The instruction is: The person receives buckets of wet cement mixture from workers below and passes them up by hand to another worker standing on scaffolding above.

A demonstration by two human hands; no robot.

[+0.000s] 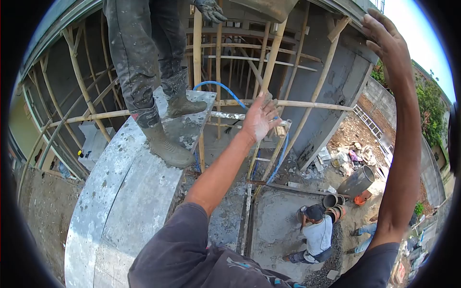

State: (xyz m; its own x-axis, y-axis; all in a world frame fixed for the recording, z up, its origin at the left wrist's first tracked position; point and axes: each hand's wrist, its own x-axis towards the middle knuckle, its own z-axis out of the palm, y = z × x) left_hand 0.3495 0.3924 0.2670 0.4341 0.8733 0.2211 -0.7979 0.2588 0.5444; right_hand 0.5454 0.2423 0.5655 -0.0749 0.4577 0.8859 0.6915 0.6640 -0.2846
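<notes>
My left hand [260,118] is stretched out in front of me, palm up and fingers spread, holding nothing, in front of bamboo scaffold poles [272,60]. My right hand [384,36] is raised high at the upper right, fingers apart and empty, near the edge of a concrete overhang [349,42]. Above both hands, at the top edge, hangs the underside of a grey bucket [269,8]. A gloved hand [210,9] of another person is next to it.
A person in muddy trousers and rubber boots [165,146] stands on a curved concrete ledge [120,192] at left. Far below, a worker in a cap [314,230] crouches on a wet slab, beside stacked buckets [333,205] and a barrel [357,180]. A blue hose [218,85] loops through the scaffold.
</notes>
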